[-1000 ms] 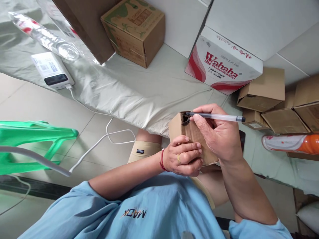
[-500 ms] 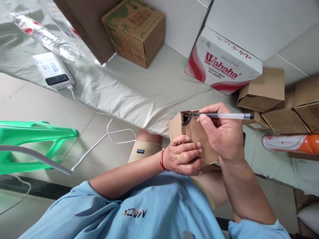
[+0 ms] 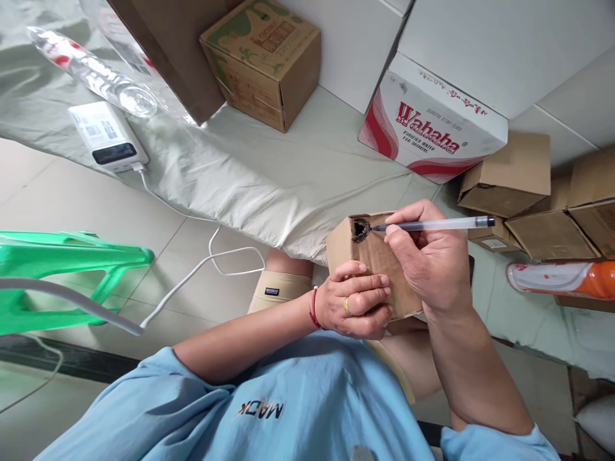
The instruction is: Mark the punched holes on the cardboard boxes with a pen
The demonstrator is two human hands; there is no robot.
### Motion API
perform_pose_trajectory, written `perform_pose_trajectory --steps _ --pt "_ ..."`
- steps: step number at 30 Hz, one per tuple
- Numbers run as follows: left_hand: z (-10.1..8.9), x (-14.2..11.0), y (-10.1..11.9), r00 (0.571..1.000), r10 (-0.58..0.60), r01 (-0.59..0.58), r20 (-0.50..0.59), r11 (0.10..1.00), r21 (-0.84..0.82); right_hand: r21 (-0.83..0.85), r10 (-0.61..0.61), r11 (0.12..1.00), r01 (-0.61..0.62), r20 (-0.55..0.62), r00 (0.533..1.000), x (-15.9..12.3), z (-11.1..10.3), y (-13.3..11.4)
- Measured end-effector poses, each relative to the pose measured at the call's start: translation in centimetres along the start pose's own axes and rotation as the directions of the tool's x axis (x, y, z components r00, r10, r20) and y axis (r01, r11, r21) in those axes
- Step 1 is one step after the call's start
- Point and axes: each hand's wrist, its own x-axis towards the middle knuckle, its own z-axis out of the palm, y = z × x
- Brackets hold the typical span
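A small brown cardboard box (image 3: 340, 246) rests at my lap, tilted. Near its upper left corner is a dark hole (image 3: 360, 229) with a rough, blackened rim. My left hand (image 3: 358, 301) is closed over the box's front face, its fingers lying across the cardboard; a ring and a red bracelet show on it. Between the thumb and fingers of my right hand (image 3: 427, 256) is a pen (image 3: 446, 223) with a clear barrel and black end. The pen's tip points left and meets the hole's right edge. The right palm is beside the box's right side.
On the cloth-covered surface (image 3: 250, 166) stand a printed carton (image 3: 262, 61), a Wahaha water box (image 3: 427, 128) and several brown boxes (image 3: 509, 169). A power bank (image 3: 110, 137) with a white cable, a plastic bottle (image 3: 96, 73) and an orange bottle (image 3: 562, 278) lie there. A green stool (image 3: 72, 269) is at left.
The pen has shifted slightly right in the picture, and its dark tip section shows more between the hole and my right thumb. My left hand keeps its hold on the box.
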Motion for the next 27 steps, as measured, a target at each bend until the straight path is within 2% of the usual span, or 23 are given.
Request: perform_pose_trajectory --steps 5,7,12,16,19,22,25,27 --pt "-0.5 -1.7 0.3 0.985 -0.066 0.08 0.16 0.993 -0.085 -0.001 -0.004 1.0 0.004 0.005 1.0 -0.1 0.0 0.0" --pt "-0.5 -2.3 0.4 0.978 -0.08 0.104 0.193 0.988 -0.118 -0.004 -0.005 1.0 0.005 0.02 1.0 -0.1 -0.1 -0.2" --pt "-0.4 -2.1 0.2 0.984 -0.072 0.096 0.162 0.986 -0.139 0.015 -0.055 0.998 0.053 0.132 0.99 -0.2 -0.3 -0.6" --pt "-0.3 -0.8 0.1 0.997 -0.025 0.029 0.072 0.998 -0.061 0.0 -0.051 0.999 0.051 0.164 0.985 -0.2 -0.2 -0.7" --pt "-0.2 -0.1 0.1 0.999 -0.009 0.009 0.037 1.0 -0.011 0.039 -0.02 0.999 0.017 0.063 0.998 -0.3 0.0 -0.7" --pt "-0.5 0.2 0.2 0.997 -0.03 0.03 0.067 1.0 0.002 0.182 0.034 0.983 -0.012 -0.121 0.992 -0.2 -0.5 -0.5" --pt "-1.6 0.1 0.4 0.99 -0.046 0.05 0.132 0.998 -0.031 0.309 0.099 0.951 0.0 -0.306 0.947 -0.1 -2.0 1.4" --pt "-2.8 -0.2 0.5 0.976 -0.106 0.119 0.19 0.991 -0.059 0.336 0.18 0.941 -0.045 -0.384 0.906 -0.2 -3.2 4.1"
